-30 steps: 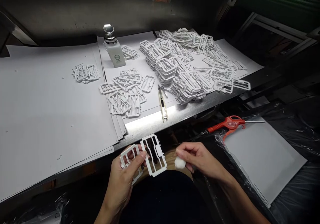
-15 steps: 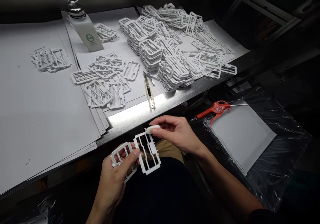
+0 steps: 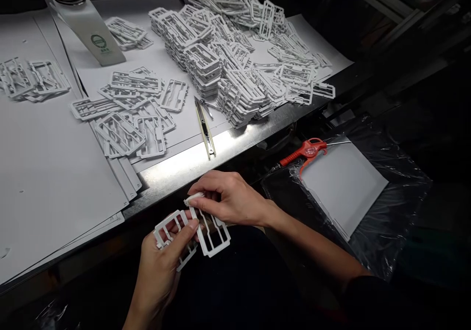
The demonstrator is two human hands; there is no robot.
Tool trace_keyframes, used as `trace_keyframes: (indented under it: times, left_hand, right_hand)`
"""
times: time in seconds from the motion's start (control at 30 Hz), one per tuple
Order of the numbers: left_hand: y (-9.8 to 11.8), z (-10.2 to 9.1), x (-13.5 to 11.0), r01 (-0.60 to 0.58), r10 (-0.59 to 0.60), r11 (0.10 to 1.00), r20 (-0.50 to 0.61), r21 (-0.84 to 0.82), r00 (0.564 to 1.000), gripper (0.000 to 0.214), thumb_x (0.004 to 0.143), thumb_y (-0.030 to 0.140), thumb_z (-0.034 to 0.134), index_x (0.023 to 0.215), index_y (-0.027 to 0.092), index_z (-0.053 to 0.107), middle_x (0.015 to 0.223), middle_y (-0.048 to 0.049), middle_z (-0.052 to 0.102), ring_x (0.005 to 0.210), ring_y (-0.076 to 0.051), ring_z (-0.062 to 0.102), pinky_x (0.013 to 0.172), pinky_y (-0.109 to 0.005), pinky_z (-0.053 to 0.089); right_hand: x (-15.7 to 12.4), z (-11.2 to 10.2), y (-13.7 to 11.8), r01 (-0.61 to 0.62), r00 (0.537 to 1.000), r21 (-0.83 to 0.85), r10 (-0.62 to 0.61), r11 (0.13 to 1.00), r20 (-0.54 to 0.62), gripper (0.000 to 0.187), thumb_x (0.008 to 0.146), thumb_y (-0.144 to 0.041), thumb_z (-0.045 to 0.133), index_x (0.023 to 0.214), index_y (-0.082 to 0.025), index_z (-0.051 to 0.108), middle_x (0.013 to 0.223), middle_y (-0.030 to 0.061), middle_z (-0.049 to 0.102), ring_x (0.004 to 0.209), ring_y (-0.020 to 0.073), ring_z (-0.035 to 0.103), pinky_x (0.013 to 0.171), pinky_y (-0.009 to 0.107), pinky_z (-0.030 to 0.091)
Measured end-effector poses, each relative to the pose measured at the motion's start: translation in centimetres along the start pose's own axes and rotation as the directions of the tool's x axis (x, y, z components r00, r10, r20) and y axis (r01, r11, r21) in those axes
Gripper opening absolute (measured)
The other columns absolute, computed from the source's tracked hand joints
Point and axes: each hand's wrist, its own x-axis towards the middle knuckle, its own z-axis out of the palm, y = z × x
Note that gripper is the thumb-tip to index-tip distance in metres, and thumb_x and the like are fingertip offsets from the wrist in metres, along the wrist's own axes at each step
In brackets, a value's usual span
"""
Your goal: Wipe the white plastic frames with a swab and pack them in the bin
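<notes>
My left hand (image 3: 162, 264) grips a fan of white plastic frames (image 3: 211, 237) below the table edge, thumb across the front one. My right hand (image 3: 228, 200) is closed on a small white cotton pad (image 3: 194, 197), pressing it against the top corner of the front frame. A big heap of the same white frames (image 3: 235, 50) lies on the table beyond, with a smaller loose spread (image 3: 125, 116) to its left.
A pump dispenser bottle (image 3: 88, 26) stands at the back left on white paper sheets (image 3: 47, 173). A utility knife (image 3: 205, 126) lies near the steel table edge (image 3: 191, 163). A red air blow gun (image 3: 305, 151) rests on a plastic-wrapped tray (image 3: 349, 188) at right.
My right hand moved left with the cotton pad, from beside the frames onto the top of the front frame. The view tilted down and shifted right.
</notes>
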Motion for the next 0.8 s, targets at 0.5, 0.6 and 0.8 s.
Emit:
trace_keyframes:
  times: [0.5,0.6,0.8]
  left_hand:
    - [-0.2,0.1,-0.1,0.032,-0.033,0.999,-0.024,-0.042,0.999,0.031,0.063,0.029,0.077,0.088,0.014,0.068,0.071,-0.0031,0.065,0.064,-0.016,0.059,0.061,-0.025,0.048]
    - [-0.3,0.2,-0.1,0.018,-0.019,0.999,-0.037,-0.035,0.999,0.03,0.063,0.029,0.077,0.088,0.014,0.069,0.073,-0.0034,0.065,0.065,-0.016,0.059,0.06,-0.025,0.048]
    - [-0.1,0.4,0.0,0.001,-0.002,1.0,-0.081,-0.024,0.997,0.03,0.062,0.029,0.078,0.087,0.015,0.069,0.073,-0.0033,0.066,0.067,-0.018,0.061,0.062,-0.027,0.049]
  right_hand:
    - [-2.1,-1.6,0.7,-0.132,0.988,0.064,0.137,0.989,-0.077,0.016,0.085,-0.025,0.057,0.092,-0.014,0.067,0.083,0.0022,0.062,0.066,0.0087,0.055,0.06,0.019,0.043]
    - [-3.4,-1.6,0.5,-0.124,0.992,0.039,0.125,0.992,-0.026,0.016,0.086,-0.024,0.056,0.094,-0.014,0.067,0.087,0.0036,0.062,0.068,0.0098,0.056,0.064,0.021,0.045]
    - [-6.2,-1.8,0.1,-0.128,0.989,0.036,0.124,0.991,0.083,0.019,0.086,-0.022,0.055,0.099,-0.012,0.065,0.089,0.0059,0.06,0.075,0.0121,0.056,0.069,0.023,0.046]
